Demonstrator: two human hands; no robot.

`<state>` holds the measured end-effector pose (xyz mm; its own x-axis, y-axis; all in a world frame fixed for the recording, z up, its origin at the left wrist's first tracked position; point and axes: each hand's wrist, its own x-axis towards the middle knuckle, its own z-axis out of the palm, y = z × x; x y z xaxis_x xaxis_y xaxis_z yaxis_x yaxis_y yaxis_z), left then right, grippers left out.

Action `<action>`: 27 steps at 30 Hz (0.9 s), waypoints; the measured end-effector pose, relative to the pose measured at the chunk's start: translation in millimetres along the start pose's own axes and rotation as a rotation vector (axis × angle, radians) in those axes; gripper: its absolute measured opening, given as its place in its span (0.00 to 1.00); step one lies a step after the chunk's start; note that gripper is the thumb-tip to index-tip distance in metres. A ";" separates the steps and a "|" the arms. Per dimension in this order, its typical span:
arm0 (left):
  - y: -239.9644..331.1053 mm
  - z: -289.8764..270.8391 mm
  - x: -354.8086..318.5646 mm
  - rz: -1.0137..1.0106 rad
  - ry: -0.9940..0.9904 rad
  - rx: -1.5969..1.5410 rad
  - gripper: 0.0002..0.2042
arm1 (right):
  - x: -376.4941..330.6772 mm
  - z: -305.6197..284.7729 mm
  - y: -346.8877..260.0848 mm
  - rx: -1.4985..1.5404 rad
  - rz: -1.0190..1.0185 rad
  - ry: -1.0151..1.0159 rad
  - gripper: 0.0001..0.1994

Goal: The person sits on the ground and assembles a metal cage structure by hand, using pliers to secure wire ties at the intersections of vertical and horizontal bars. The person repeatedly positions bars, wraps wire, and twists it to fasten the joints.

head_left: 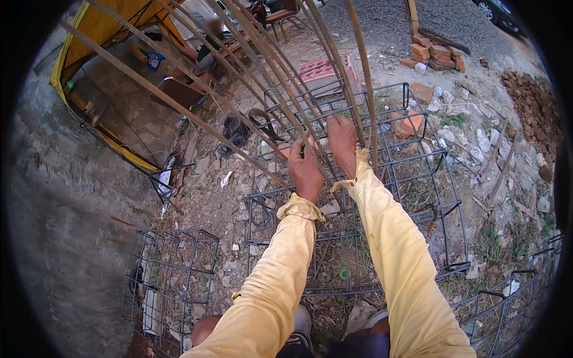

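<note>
Both my arms, in yellow sleeves, reach forward to a grey steel rebar cage (pixel 352 228). My left hand (pixel 305 173) is closed in a pinch beside the slanting rebars (pixel 280 77); what lies between its fingers is too small to make out. Just right of it and slightly farther off, my right hand (pixel 342 143) is closed too, its fingertips mostly hidden against the bars. Several long rusty rods rise from the cage past my hands, leaning toward the upper left. A dark curved strap-like piece (pixel 262 123) lies beyond my left hand.
A smaller rebar cage (pixel 173 262) lies at lower left, and more mesh (pixel 507 310) at lower right. A pink crate-like block (pixel 328 71), stacked bricks (pixel 439 53), rubble (pixel 480 143) and a dark coil (pixel 234 132) lie around. A person (pixel 212 42) sits near a yellow canopy (pixel 74 59).
</note>
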<state>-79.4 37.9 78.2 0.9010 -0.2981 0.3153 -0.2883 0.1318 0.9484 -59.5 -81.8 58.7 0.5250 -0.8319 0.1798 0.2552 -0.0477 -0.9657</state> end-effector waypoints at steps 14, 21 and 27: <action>16.2 -5.9 39.3 -0.139 -0.320 -0.035 0.11 | -10.0 -24.9 -9.0 0.014 -0.167 -0.227 0.14; 29.9 10.9 75.9 -0.324 -0.310 -0.168 0.13 | -19.8 -19.3 -20.1 -0.200 -0.245 -0.115 0.14; 43.0 13.6 86.3 -0.322 -0.296 -0.024 0.23 | -30.3 -14.4 -29.2 -0.239 -0.183 -0.048 0.17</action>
<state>-18.4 5.0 146.6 0.8109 -0.5852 0.0022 0.0030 0.0080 1.0000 -94.6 -63.1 78.7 0.5267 -0.7709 0.3581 0.1539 -0.3278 -0.9321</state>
